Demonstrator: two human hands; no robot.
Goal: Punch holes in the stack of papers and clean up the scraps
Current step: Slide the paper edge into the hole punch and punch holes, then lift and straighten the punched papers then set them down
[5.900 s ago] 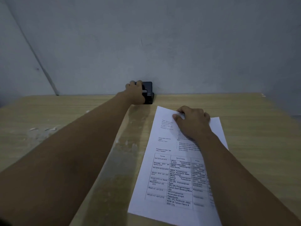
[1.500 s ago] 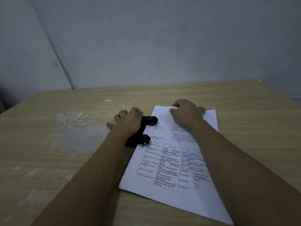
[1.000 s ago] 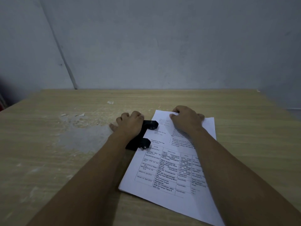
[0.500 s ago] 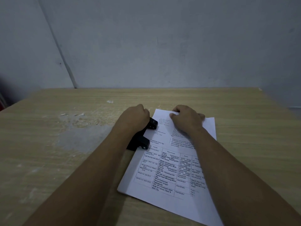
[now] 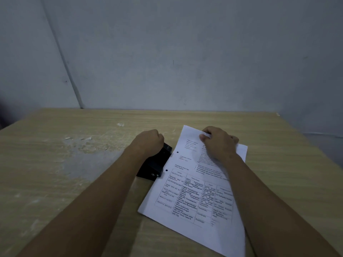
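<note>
A white stack of printed papers (image 5: 194, 190) lies tilted on the wooden table (image 5: 55, 182). Two dark punched holes show near its left edge, just right of the black hole punch (image 5: 156, 166). The paper edge sits apart from the punch's slot. My left hand (image 5: 148, 143) is curled over the top of the punch. My right hand (image 5: 219, 143) rests on the upper part of the papers, fingers pinching the top edge.
Small white paper bits (image 5: 87, 139) and a pale scuffed patch lie on the table to the left of the punch. Another scrap (image 5: 120, 124) sits farther back. A grey wall stands right behind the table's far edge.
My left hand pressed down on the punch, and the papers then slid right, out of it. Two holes now show along the left margin.
</note>
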